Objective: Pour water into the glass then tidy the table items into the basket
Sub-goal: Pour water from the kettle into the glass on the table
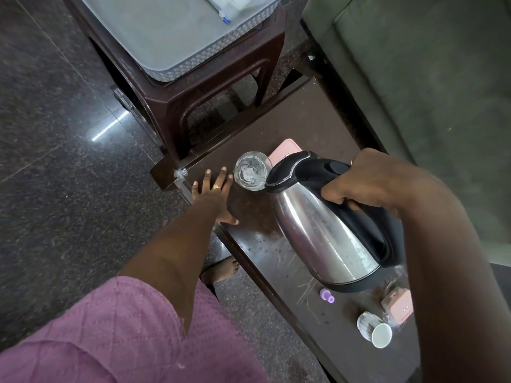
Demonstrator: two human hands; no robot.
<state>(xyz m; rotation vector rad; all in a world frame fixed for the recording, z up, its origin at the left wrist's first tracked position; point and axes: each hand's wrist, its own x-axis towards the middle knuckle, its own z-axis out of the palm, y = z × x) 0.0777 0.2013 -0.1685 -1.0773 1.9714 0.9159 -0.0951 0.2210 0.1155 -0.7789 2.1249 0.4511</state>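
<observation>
A steel kettle [318,225] with a black lid and handle is tilted over a clear glass [250,171] on the dark table [304,120]. My right hand [370,183] grips the kettle's handle, and its spout is at the glass's rim. Water ripples inside the glass. My left hand [214,196] lies flat on the table just left of the glass, fingers spread, holding nothing. A grey basket [177,48] stands on a brown plastic stool [210,89] beyond the table's far end.
A pink box [284,150] lies behind the glass, partly hidden by the kettle. Near me on the table are a small purple cap [326,295], a white cup [374,330] on its side and a second pink box [398,305]. A sofa [428,64] runs along the right.
</observation>
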